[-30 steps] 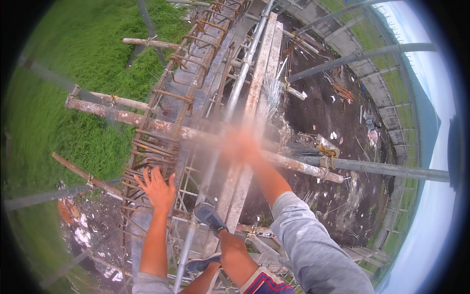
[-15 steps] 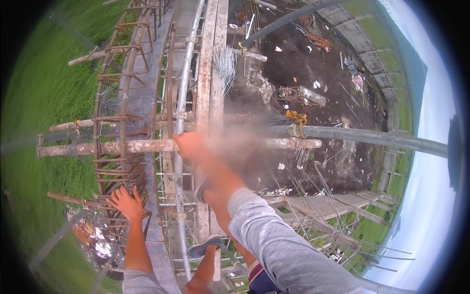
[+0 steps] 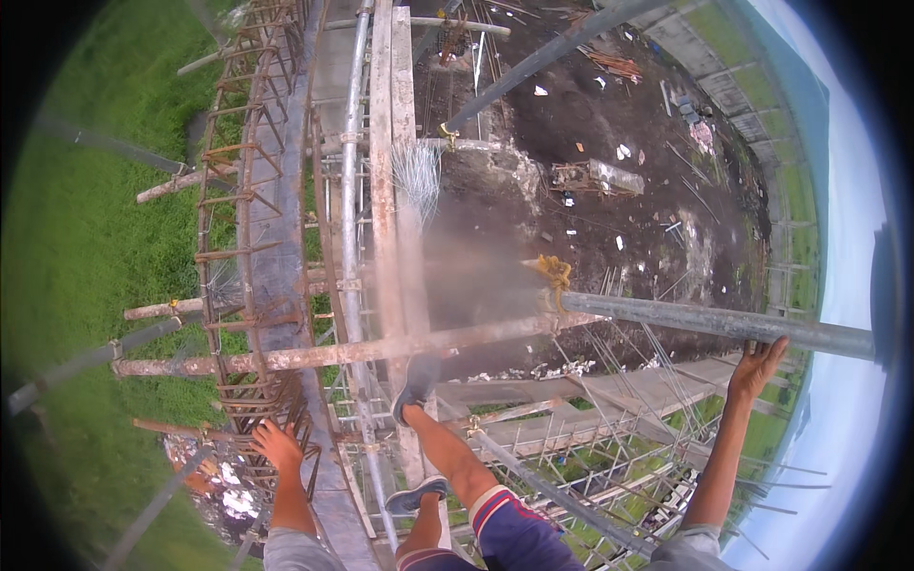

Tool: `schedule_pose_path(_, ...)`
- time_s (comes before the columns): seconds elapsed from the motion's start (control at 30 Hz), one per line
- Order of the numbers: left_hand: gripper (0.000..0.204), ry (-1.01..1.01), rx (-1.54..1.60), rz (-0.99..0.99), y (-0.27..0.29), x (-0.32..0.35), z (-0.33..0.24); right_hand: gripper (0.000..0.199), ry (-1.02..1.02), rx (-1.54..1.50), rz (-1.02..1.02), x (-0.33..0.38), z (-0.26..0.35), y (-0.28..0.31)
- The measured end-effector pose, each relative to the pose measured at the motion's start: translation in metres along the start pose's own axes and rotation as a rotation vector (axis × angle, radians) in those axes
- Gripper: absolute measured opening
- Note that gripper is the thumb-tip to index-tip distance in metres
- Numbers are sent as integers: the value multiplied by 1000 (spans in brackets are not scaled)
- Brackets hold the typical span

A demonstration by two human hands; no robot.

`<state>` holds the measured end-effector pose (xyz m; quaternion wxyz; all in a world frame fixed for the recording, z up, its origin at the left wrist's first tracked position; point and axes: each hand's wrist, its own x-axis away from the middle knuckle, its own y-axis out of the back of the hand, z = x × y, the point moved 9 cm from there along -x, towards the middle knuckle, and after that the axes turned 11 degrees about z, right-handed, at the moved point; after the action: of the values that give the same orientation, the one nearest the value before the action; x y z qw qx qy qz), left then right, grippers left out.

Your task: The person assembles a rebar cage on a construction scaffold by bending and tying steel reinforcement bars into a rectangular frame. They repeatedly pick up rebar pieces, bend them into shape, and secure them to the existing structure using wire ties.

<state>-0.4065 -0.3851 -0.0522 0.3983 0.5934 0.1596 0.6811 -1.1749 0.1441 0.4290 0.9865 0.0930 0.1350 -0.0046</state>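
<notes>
My left hand rests with its fingers apart on the rusty rebar cage at the left. Out at the right, my right hand is raised to a grey metal pipe, fingers against its lower side and seemingly curled onto it. Yellow rope is tied where that pipe meets a rusty crosswise pipe. My legs stand over the narrow planks, one shoe near the crosswise pipe. A blurred smear hides part of the planks and the pipe joint.
A long upright-running silver pipe lies beside the planks. A bundle of tie wire sits on them. Another grey pipe slants across the upper right. Far below are dark soil with debris, scaffolding and green grass.
My right hand has let go of the silver pipe near the crosswise pipe and swung right to the grey metal pipe. The left hand stays on the rebar; the view has shifted.
</notes>
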Motion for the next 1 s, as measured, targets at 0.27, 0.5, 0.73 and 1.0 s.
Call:
schedule_pose_path(0.27, 63, 67, -290, 705, 11, -21, -29, 16, 31, -222, -109, -64, -12, 24)
schedule_pose_path(0.5, 57, -885, -316, 505, 234, 80, -417, 12, 79, -185, -176, -54, -16, 17)
schedule_pose_path(0.73, 90, -2133, 603, 213, 457, 589, -686, 10, 323, 493, -116, -37, 34, -15)
schedule_pose_path(1.0, 69, -2232, 929, 317, 422, 712, -606, 11, 324, 161, -113, -24, 52, -9)
